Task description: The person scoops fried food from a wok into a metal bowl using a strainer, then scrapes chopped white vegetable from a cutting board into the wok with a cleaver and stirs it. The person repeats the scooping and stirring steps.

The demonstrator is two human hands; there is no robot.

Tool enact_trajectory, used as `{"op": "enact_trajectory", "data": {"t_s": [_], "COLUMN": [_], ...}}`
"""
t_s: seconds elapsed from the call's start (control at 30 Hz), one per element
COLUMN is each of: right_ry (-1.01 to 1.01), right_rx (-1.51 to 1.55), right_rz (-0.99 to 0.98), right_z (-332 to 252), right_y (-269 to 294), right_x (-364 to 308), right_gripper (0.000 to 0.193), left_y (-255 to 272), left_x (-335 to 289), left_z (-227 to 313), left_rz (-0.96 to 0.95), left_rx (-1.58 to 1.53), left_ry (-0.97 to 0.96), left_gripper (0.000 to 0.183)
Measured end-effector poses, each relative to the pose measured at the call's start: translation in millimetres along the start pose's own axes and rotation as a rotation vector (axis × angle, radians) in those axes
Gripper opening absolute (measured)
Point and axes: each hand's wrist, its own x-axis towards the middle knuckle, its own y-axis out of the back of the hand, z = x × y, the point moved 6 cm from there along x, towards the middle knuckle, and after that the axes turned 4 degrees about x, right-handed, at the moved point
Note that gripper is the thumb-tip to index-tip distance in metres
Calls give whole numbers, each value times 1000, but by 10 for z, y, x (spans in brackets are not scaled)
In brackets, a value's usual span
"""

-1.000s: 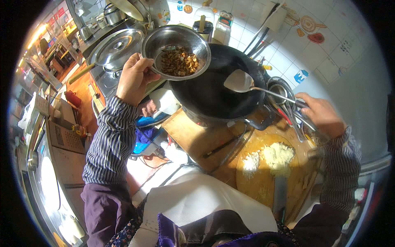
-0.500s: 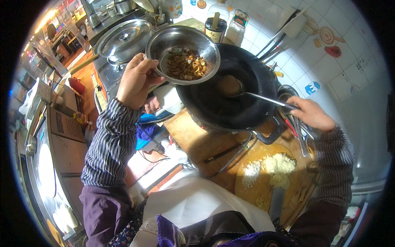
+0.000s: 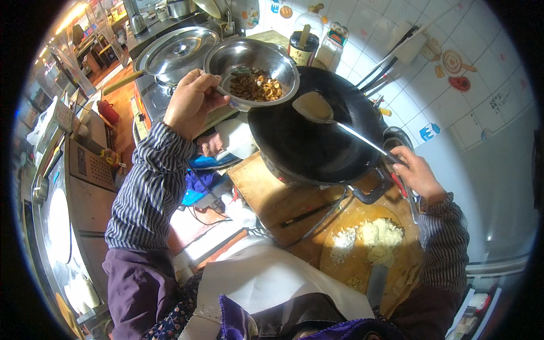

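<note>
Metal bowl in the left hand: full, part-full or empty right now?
Part-full: brown pieces lie in the bottom of the metal bowl, whose inner side shows bare above them.

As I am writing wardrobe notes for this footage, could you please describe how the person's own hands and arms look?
The left hand and right hand both appear ungloved. Loose, gathered oversleeves with narrow dark and pale stripes come next, followed by plain purple sleeves, the right one darker in shadow.
</note>
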Motion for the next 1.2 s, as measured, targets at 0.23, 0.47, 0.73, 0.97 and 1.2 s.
{"op": "enact_trajectory", "data": {"t_s": [0.23, 0.47, 0.73, 0.97, 1.2], "right_ry": [-74, -91, 58, 288, 389], "right_rx": [50, 47, -60, -437, -776], "right_rz": [50, 77, 141, 292, 449], "right_z": [-181, -477, -721, -902, -1076], "right_y": [329, 768, 885, 797, 685], "right_x": [-108, -204, -216, -302, -487], "right_gripper": [19, 21, 23, 28, 33], "left_y": [14, -163, -608, -776, -768], "left_x": [39, 123, 200, 182, 120], "left_z": [36, 72, -112, -239, -217], "left_rz": [-14, -54, -171, -261, -233], "left_rx": [146, 239, 183, 134, 119], "left_ry": [14, 69, 185, 182, 171], "left_gripper": [8, 16, 19, 17, 18]}}
